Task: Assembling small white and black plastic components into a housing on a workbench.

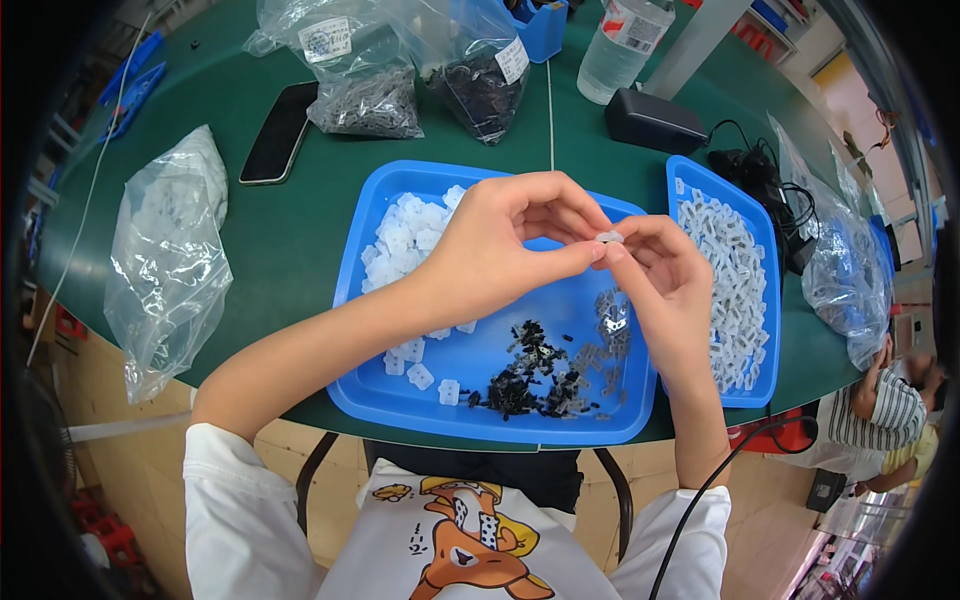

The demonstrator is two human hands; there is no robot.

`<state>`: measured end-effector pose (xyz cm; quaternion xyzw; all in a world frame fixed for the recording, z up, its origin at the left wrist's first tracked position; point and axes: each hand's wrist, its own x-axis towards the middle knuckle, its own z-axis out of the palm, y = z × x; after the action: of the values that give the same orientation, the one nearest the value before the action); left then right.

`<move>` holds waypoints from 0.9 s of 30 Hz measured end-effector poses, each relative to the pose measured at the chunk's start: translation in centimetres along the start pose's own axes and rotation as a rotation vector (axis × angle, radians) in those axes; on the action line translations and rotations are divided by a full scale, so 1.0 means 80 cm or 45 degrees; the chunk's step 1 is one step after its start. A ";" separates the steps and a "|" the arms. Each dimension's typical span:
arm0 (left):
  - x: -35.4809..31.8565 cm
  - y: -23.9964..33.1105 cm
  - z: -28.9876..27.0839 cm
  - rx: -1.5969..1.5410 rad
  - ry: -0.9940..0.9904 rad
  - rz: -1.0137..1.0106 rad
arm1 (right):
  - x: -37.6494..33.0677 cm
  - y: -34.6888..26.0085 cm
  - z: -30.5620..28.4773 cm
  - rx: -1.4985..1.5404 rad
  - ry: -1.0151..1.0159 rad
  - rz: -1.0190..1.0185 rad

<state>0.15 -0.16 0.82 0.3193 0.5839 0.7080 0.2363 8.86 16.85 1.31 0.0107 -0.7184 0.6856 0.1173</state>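
My left hand (520, 235) and my right hand (660, 280) meet above a blue tray (345, 345). Between their fingertips they pinch a small pale plastic part (609, 237); its finer details are hidden by the fingers. In the tray, a heap of translucent white plastic pieces (405, 240) fills the left side, partly behind my left forearm. Small black parts (525, 375) lie in a loose pile at the front middle. Beside them, grey parts (612, 320) are scattered toward the right wall, close below my right hand.
A second blue tray (773, 300) at the right holds many small pale parts. Behind stand bags of grey parts (370, 105) and black parts (485, 90), a phone (278, 135), a water bottle (622, 50) and a black box (655, 120). A plastic bag (170, 260) lies left.
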 end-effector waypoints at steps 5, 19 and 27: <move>0.001 -0.003 0.000 0.029 0.009 0.029 | -0.003 -0.001 0.002 -0.126 0.013 -0.081; -0.005 -0.004 0.007 0.191 0.033 0.071 | -0.009 0.004 0.002 -0.260 0.070 -0.111; -0.003 -0.008 0.003 0.315 0.177 0.107 | -0.001 -0.006 -0.007 -0.591 0.041 -0.098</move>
<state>0.46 -0.06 0.14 0.3203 0.6677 0.6603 0.1245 9.11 17.36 1.77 -0.0002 -0.8539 0.4970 0.1541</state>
